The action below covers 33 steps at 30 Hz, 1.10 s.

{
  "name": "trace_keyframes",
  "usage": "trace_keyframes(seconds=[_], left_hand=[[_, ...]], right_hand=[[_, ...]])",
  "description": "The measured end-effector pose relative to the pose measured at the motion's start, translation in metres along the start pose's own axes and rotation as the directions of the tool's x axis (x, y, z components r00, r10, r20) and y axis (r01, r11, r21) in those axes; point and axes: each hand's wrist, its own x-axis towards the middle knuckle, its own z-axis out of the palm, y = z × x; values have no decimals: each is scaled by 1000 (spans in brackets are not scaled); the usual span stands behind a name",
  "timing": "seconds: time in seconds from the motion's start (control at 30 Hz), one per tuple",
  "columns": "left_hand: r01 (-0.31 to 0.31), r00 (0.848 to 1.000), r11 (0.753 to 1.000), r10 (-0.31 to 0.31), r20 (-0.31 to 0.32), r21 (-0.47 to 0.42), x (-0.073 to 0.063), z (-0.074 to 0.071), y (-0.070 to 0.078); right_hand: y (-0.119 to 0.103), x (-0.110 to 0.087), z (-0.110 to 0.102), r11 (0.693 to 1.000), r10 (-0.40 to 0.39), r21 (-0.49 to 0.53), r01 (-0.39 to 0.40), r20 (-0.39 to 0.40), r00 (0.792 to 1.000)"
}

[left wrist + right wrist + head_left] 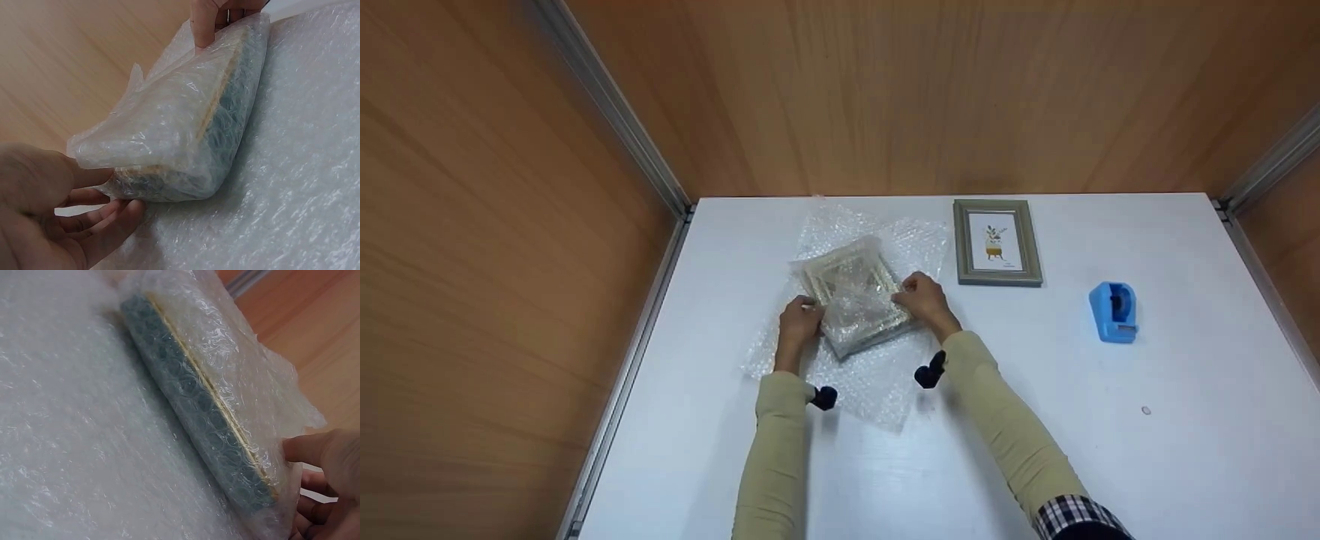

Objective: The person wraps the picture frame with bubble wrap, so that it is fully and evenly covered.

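Note:
A picture frame wrapped in bubble wrap (855, 304) lies tilted on a larger spread sheet of bubble wrap (877, 394). Its gold-coloured edge and grey-green side show through the plastic in both wrist views. My left hand (799, 321) grips the near left edge of the bundle, thumb above and fingers below. On the opposite side, my right hand (925, 301) pinches the wrap at the right edge, with the thumb (306, 449) on top and fingers curled beneath. A loose flap of wrap (135, 84) sticks up along the far side in the left wrist view.
An unwrapped picture frame (998, 244) with a plant print lies at the back right. Right of it stands a blue tape dispenser (1102, 313), and a small ring-like bit (1146, 410) lies nearer. Wooden panels (885, 97) border the white table (1200, 300) at the back and sides.

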Motion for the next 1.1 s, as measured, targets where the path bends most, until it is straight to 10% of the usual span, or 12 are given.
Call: trace_keyframes(seconds=[0.63,1.1], left_hand=[[-69,995,995,74,-65,74,-9,-6,5],[-116,991,992,113,-73,-39,-21,-7,18]], right_hand=[[-3,-1,2,995,-63,77,65,-31,998],[-6,-12,-25,965,-86,248,88,-19,996]])
